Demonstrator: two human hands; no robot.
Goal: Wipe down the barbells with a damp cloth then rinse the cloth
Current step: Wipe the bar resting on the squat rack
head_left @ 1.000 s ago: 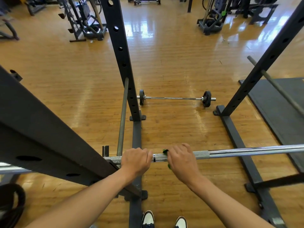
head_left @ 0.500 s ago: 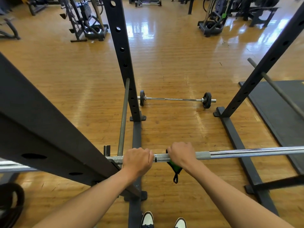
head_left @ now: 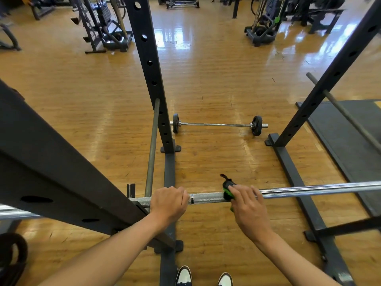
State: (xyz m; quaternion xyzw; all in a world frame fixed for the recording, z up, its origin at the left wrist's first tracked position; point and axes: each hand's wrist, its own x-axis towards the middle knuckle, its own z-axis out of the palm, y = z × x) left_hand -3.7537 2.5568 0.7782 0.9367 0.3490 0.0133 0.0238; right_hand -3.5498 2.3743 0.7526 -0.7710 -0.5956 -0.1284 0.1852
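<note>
Barbell: polished chrome with a knurled matt section; rack: matt black steel; floor: glossy varnished wood.

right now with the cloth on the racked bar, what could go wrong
The cloth is only partly under the right hand, with its loose end sticking up, so it might slip off the barbell mid-stroke. The left hand grips the bar beside the rack beam. The stretch beneath it could go unwiped, and a stroke toward it may bump knuckles.
</note>
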